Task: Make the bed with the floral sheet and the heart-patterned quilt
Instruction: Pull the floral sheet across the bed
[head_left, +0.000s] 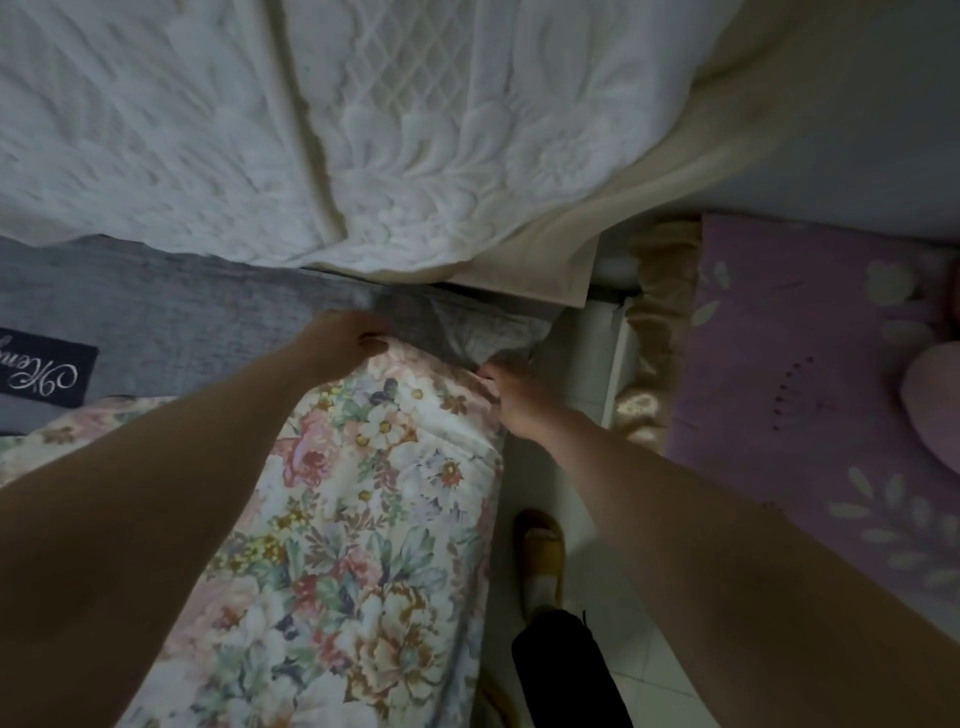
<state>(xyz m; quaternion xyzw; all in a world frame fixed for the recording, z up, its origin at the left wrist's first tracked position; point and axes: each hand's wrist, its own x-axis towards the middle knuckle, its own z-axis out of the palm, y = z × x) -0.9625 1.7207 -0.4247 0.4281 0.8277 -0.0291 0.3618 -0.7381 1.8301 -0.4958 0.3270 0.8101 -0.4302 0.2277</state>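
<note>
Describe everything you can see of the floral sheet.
The floral sheet is a thin, cotton-looking cloth printed with pink, white and lavender flowers and green leaves on a pale ground. It lies rumpled between the person's arms, its upper edge bunched against the grey mattress side. The left hand grips that edge with curled fingers, and the right hand pinches its corner. Its lower part runs out of view.
</note>
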